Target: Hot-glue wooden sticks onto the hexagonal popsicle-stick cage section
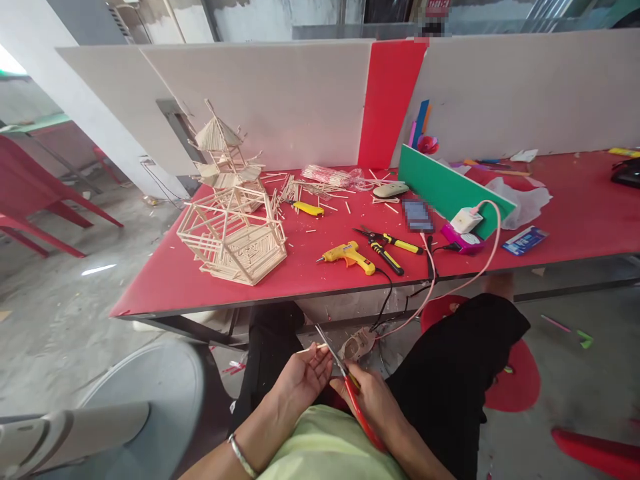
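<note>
Pale wooden-stick tower (233,227) left of centre looks half-built; left hand (303,380) pinches a thin stick (309,348), not cut yet, right hand (373,400) grips red-handled scissors (350,387).

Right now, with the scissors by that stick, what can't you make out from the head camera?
1. Head view: whether the scissors touch the thin stick held in the left hand; too small to tell.
2. The scissors' finger loops: covered by the right hand.
3. The flat thing on the table: blurred out.
4. The black object: cut off by the right edge.
</note>
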Tool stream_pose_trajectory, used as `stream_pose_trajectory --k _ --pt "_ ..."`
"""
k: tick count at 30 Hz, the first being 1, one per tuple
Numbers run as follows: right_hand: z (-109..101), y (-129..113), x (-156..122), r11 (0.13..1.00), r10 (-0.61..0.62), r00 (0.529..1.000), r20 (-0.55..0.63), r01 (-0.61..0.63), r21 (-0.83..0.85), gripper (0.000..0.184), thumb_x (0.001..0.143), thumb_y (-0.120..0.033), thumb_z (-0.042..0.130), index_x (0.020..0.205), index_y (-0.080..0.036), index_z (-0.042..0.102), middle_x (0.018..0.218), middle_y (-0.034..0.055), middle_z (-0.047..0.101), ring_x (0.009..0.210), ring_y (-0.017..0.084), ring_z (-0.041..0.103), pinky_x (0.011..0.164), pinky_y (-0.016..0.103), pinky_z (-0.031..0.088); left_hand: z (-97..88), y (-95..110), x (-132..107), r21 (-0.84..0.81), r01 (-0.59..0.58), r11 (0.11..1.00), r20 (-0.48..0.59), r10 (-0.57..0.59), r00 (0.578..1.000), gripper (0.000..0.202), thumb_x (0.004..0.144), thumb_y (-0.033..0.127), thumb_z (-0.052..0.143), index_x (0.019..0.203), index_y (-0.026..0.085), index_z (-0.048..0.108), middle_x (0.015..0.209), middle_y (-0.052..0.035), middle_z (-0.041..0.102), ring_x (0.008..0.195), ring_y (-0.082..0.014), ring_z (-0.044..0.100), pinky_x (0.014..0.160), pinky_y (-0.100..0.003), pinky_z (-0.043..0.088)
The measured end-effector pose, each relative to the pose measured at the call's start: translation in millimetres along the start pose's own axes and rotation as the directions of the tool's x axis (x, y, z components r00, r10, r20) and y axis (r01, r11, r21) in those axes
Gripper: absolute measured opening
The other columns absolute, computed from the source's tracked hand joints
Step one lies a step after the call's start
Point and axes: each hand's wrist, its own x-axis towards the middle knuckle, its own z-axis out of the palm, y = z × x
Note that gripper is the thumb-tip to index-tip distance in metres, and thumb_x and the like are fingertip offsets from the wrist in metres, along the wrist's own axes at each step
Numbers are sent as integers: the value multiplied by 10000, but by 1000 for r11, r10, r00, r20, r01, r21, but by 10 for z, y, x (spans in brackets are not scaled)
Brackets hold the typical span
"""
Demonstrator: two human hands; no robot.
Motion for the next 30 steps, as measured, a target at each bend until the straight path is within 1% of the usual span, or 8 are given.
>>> stream_pose_trajectory --k 6,9,12,16,18,22,27,30 --pt "-104 54 -91 995 -50 998 37 53 -88 479 908 -564 532 1172 -208 715 698 54 723 602 194 667 607 254 499 -66 117 36 31 1 1000 -19 -1 1000 152 939 132 565 794 123 610 715 -67 714 672 -162 734 595 -230 570" --pt "-437 -101 -8 970 -177 980 92 189 -150 509 866 -548 601 1230 -206 698 700 28 709 575 163 629 586 232 485 -89 340 -135 286 -220 933 138 187 973 182 905 222 648 756 134 592 669 -55 694 553 -141 675 441 -185 486" --pt "-949 -543 422 933 -226 968 -110 183 -308 559 867 -592 605 1297 -239 660 678 20 697 576 166 622 576 238 471 10 704 -515 579 -490 652 484 210 850 336 805 434 762 776 147 590 706 -47 692 569 -176 689 409 -203 488" --pt "-1541 -1326 1506 735 -250 945 -211 43 -677 616 904 -693 491 1232 -208 682 769 79 727 780 236 702 684 283 475 272 1262 -1152 531 -726 436 663 320 677 450 826 611 665 886 172 586 667 -12 650 525 -162 669 429 -213 485" --pt "-1637 -1594 2084 667 -247 955 -167 43 -744 581 974 -647 393 1205 -196 676 964 103 732 998 267 684 823 352 476 381 1547 -1415 538 -800 265 688 410 599 452 870 611 602 839 161 578 701 -24 666 392 -74 543 373 -177 356" --pt "-1527 -1714 2851 665 -173 975 -138 12 -747 350 975 -463 562 1154 -176 654 1135 88 680 1030 224 653 892 415 530 520 2136 -1773 597 -800 -62 672 583 457 351 864 506 639 974 174 608 652 7 657 421 -53 411 423 -191 331" --pt "-1427 -1553 3095 685 -132 985 -109 11 -728 308 971 -388 593 1211 -197 623 1242 76 629 1057 214 636 899 410 555 781 2774 -1847 702 -602 -382 705 493 510 271 830 446 646 782 179 661 721 -1 640 595 -97 466 546 -230 385" --pt "-1473 -1571 3049 701 -156 981 -114 28 -712 305 967 -387 598 1194 -186 632 1228 80 638 1056 214 638 911 420 547 983 2997 -1683 748 -459 -479 649 381 659 225 763 400 674 720 180 691 660 15 572 590 -105 448 534 -245 358"
